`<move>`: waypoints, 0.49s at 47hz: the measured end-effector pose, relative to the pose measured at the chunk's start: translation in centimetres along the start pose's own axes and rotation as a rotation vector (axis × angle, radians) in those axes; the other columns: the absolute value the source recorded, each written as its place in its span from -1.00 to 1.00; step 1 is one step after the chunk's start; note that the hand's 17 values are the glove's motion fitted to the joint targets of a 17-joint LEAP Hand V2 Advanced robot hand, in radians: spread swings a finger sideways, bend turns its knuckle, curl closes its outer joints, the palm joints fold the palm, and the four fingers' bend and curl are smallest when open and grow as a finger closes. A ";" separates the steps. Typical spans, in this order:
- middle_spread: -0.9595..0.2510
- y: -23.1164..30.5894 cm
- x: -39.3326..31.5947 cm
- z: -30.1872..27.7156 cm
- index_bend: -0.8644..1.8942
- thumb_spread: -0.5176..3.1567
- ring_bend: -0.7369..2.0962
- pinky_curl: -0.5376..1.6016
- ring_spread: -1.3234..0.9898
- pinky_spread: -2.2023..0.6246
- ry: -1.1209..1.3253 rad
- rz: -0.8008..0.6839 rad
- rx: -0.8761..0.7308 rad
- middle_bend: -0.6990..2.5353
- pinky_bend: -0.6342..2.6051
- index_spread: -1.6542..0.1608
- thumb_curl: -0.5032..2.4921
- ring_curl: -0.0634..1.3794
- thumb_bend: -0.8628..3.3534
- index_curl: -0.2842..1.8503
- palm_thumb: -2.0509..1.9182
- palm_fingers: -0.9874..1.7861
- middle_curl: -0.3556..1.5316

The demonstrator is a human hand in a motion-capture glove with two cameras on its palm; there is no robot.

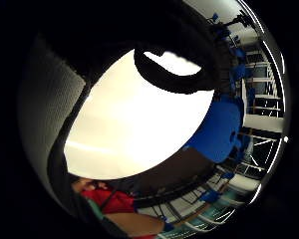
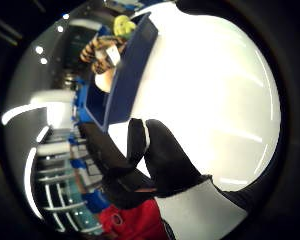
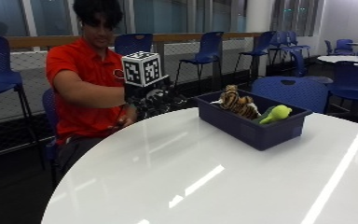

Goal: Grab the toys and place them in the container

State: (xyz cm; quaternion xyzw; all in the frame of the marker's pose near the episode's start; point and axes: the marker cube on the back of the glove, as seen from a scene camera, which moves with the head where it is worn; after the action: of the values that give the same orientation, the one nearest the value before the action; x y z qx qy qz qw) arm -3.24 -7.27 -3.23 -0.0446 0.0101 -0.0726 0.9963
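Observation:
Above the near edge of the white round table (image 3: 185, 172), my gloved right hand (image 3: 149, 99) hangs in the air, left of the dark blue container (image 3: 253, 126) and apart from it. It holds nothing; in the thumb side palm view its black fingers (image 2: 157, 160) hang loosely curled with only the table (image 2: 215, 90) behind them. In the container (image 2: 125, 75) lie a striped tiger plush (image 3: 238, 105) and a yellow-green soft toy (image 3: 276, 113). Both toys, the tiger (image 2: 102, 50) and the green one (image 2: 124, 24), show over its rim in that palm view too.
The person's bare left hand (image 3: 127, 121) rests low at the table's edge. Blue chairs (image 3: 291, 91) stand close behind the container and along the railing. The little finger side palm view shows bare table top (image 1: 134, 119) and a blue chair (image 1: 219, 129).

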 end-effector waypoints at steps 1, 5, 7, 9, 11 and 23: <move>0.48 0.3 0.3 0.1 -0.25 -0.07 -0.37 -0.21 0.18 0.65 -0.001 0.001 0.004 -0.49 0.06 0.43 -0.50 -0.61 -0.61 -0.41 0.01 -0.41 -0.40; 0.48 1.3 1.1 0.7 -0.25 -0.07 -0.37 -0.21 0.18 0.65 -0.004 0.012 0.020 -0.49 0.06 0.43 -0.50 -0.62 -0.61 -0.41 0.01 -0.41 -0.41; 0.48 1.7 1.3 1.0 -0.25 -0.07 -0.37 -0.21 0.18 0.64 -0.012 0.015 0.024 -0.49 0.06 0.43 -0.50 -0.63 -0.61 -0.41 0.01 -0.41 -0.41; 0.48 2.3 1.5 1.4 -0.25 -0.07 -0.37 -0.21 0.18 0.65 -0.034 0.016 0.028 -0.49 0.05 0.42 -0.50 -0.63 -0.61 -0.41 0.01 -0.41 -0.41; 0.48 2.8 1.6 2.0 -0.25 -0.07 -0.37 -0.21 0.18 0.64 -0.063 0.020 0.031 -0.49 0.05 0.43 -0.50 -0.63 -0.61 -0.41 0.01 -0.41 -0.41; 0.48 4.1 1.7 5.1 -0.24 -0.06 -0.37 -0.21 0.17 0.65 -0.136 0.039 -0.004 -0.49 0.04 0.42 -0.50 -0.65 -0.60 -0.40 0.02 -0.39 -0.41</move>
State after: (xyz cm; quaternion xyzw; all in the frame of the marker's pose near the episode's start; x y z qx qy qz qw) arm -0.85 -3.02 1.48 -0.0510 -0.0564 -0.0502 0.9958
